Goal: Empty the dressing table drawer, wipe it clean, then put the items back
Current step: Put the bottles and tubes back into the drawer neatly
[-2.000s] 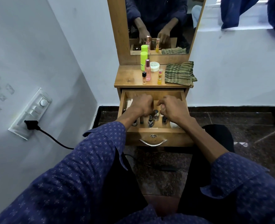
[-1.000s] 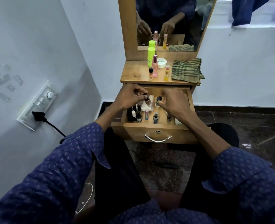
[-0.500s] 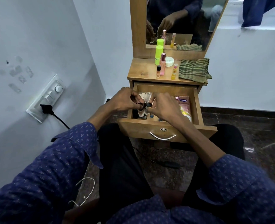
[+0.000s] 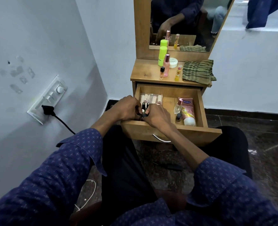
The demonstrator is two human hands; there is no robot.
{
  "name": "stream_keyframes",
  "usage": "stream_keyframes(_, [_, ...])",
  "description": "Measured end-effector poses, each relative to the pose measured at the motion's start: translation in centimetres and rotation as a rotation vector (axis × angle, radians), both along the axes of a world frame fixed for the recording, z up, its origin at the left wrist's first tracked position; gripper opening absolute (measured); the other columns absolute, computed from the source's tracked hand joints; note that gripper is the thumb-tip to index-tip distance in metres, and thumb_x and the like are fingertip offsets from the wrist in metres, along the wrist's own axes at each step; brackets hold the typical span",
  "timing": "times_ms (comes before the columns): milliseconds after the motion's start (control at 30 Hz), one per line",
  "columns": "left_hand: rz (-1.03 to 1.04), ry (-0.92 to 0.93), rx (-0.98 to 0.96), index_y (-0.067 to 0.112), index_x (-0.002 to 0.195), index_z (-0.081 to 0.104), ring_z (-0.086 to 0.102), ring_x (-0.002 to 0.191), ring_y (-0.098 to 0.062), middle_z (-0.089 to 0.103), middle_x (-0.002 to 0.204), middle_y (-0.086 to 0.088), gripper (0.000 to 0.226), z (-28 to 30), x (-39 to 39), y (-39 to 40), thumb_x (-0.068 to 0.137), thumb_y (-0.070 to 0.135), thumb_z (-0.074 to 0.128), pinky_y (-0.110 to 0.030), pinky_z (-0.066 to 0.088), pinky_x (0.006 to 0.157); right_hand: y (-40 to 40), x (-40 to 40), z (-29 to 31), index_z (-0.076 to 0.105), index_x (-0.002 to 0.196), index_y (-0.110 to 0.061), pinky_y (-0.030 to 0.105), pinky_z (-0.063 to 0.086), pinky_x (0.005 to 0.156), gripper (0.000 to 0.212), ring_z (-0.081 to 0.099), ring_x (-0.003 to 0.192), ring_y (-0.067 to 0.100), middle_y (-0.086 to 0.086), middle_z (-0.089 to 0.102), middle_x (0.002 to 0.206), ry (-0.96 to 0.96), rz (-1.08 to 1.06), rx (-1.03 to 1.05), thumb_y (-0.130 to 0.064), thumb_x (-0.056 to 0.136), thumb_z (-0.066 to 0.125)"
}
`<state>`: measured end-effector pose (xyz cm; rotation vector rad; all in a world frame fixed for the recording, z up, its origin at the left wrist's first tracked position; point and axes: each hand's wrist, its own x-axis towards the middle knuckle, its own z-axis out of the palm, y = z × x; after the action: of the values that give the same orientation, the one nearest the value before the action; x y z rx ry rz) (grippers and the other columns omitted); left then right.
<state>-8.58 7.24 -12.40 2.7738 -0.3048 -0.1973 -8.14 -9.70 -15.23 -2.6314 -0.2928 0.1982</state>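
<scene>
Seated before a wooden dressing table (image 4: 144, 74) with the drawer (image 4: 202, 103) pulled fully out, so that everything inside lies open to reach. On the tabletop: a folded green striped cloth (image 4: 197, 72) at the right, probably kept ready for wiping; a lime-green bottle (image 4: 162, 53) at the back beside a flat white jar (image 4: 173, 63); a pink spray bottle (image 4: 166, 65), a small black-capped vial (image 4: 162, 73) and a small yellow bottle (image 4: 178, 73) nearer the front. Grouped upright and close, probably to leave room for more from the drawer.

Inside the drawer: at the back left, a clear packet of pale tubes (image 4: 151, 98); at the right, a pink Vaseline lotion tube (image 4: 187, 111) lying flat, cap toward the front, with a small clear glass bottle (image 4: 177, 109) and a dark nail polish bottle (image 4: 178, 118) just beside it.

At the front left of the drawer, left hand (image 4: 126, 108) and right hand (image 4: 157, 116) brought together, fingers curled and pinching a cluster of small black-capped bottles (image 4: 144, 110). Gathered in a bunch, by the look of it, to lift several at once. Exact count hidden by the fingers.

Emptying only partly done; wiping not yet begun.
</scene>
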Motion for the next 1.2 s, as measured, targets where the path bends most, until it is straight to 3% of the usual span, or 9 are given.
stream_keyframes(400, [-0.033, -0.072, 0.125, 0.028, 0.094, 0.078, 0.07, 0.091, -0.02, 0.077, 0.099, 0.006, 0.023, -0.5, -0.2, -0.2, 0.075, 0.029, 0.09, -0.032, 0.051, 0.071, 0.6, 0.3, -0.4, 0.073, 0.092, -0.016, 0.041, 0.054, 0.082, 0.009, 0.068, 0.097, 0.033, 0.006, 0.073, 0.101, 0.15, -0.029, 0.088, -0.023, 0.089, 0.071])
stream_keyframes(533, [-0.034, -0.088, 0.061, 0.029, 0.093, 0.078, 0.069, 0.086, -0.012, 0.077, 0.096, 0.012, 0.026, -0.8, -0.3, -0.5, 0.072, 0.03, 0.093, -0.029, 0.049, 0.069, 0.2, 0.2, -0.4, 0.071, 0.101, -0.013, 0.039, 0.05, 0.08, 0.013, 0.065, 0.104, 0.035, 0.01, 0.072, 0.109, 0.15, -0.038, 0.085, -0.016, 0.092, 0.063])
stream_keyframes(700, [-0.043, -0.079, 0.038, 0.031, 0.087, 0.08, 0.07, 0.084, -0.009, 0.077, 0.093, 0.014, 0.02, -1.2, 0.0, -1.1, 0.073, 0.035, 0.093, -0.027, 0.051, 0.07, -0.3, 0.3, -0.3, 0.073, 0.095, -0.01, 0.042, 0.058, 0.083, 0.016, 0.067, 0.096, 0.035, 0.01, 0.073, 0.099, 0.206, -0.044, 0.104, -0.016, 0.092, 0.059])
stream_keyframes(800, [-0.028, -0.09, 0.03, 0.032, 0.084, 0.08, 0.069, 0.081, -0.008, 0.076, 0.091, 0.015, 0.02, -1.2, 0.1, -1.1, 0.073, 0.043, 0.093, -0.026, 0.05, 0.068, -1.2, 0.5, 0.6, 0.076, 0.088, -0.014, 0.038, 0.059, 0.086, 0.016, 0.072, 0.088, 0.023, 0.005, 0.078, 0.091, 0.233, -0.026, 0.154, -0.017, 0.096, 0.061])
stream_keyframes(900, [-0.022, -0.093, 0.024, 0.031, 0.085, 0.08, 0.069, 0.081, -0.007, 0.076, 0.091, 0.015, 0.02, -1.2, 0.0, -1.1, 0.074, 0.041, 0.093, -0.025, 0.048, 0.066, -2.9, 1.0, 2.4, 0.073, 0.087, -0.017, 0.024, 0.056, 0.068, 0.016, 0.067, 0.058, 0.002, -0.002, 0.08, 0.078, 0.261, -0.002, 0.26, -0.013, 0.1, 0.064])
stream_keyframes(967, [-0.013, -0.08, 0.011, 0.029, 0.085, 0.08, 0.069, 0.08, -0.006, 0.077, 0.09, 0.015, 0.021, -1.2, -0.1, -1.1, 0.073, 0.039, 0.094, -0.026, 0.051, 0.068, -4.5, 1.4, 3.8, 0.071, 0.092, -0.016, 0.032, 0.057, 0.06, 0.009, 0.068, 0.057, 0.008, -0.001, 0.079, 0.077, 0.234, -0.021, 0.29, -0.012, 0.1, 0.067])
stream_keyframes(1033, [-0.011, -0.067, 0.003, 0.029, 0.085, 0.08, 0.069, 0.08, -0.005, 0.076, 0.089, 0.016, 0.02, -1.3, -0.1, -1.1, 0.073, 0.037, 0.095, -0.026, 0.051, 0.068, -6.6, 2.1, 4.9, 0.071, 0.094, -0.018, 0.035, 0.058, 0.061, 0.005, 0.069, 0.067, 0.013, -0.003, 0.075, 0.081, 0.114, -0.052, 0.19, -0.016, 0.098, 0.07])
stream_keyframes(1100, [-0.012, -0.064, 0.0, 0.029, 0.085, 0.08, 0.069, 0.079, -0.005, 0.076, 0.089, 0.016, 0.02, -1.2, -0.2, -1.1, 0.074, 0.037, 0.095, -0.025, 0.049, 0.067, -8.8, 2.7, 5.7, 0.072, 0.092, -0.022, 0.028, 0.045, 0.059, 0.005, 0.064, 0.07, 0.01, -0.003, 0.072, 0.088, 0.004, -0.06, -0.014, -0.021, 0.093, 0.077])
stream_keyframes(1200, [-0.014, -0.077, 0.007, 0.029, 0.085, 0.081, 0.068, 0.079, -0.005, 0.076, 0.09, 0.015, 0.019, -1.3, -0.1, -1.1, 0.074, 0.037, 0.094, -0.021, 0.044, 0.062, -11.3, 3.3, 5.4, 0.073, 0.093, -0.026, 0.028, 0.039, 0.061, 0.019, 0.064, 0.081, 0.018, 0.0, 0.072, 0.098, 0.03, -0.019, -0.234, -0.027, 0.081, 0.089])
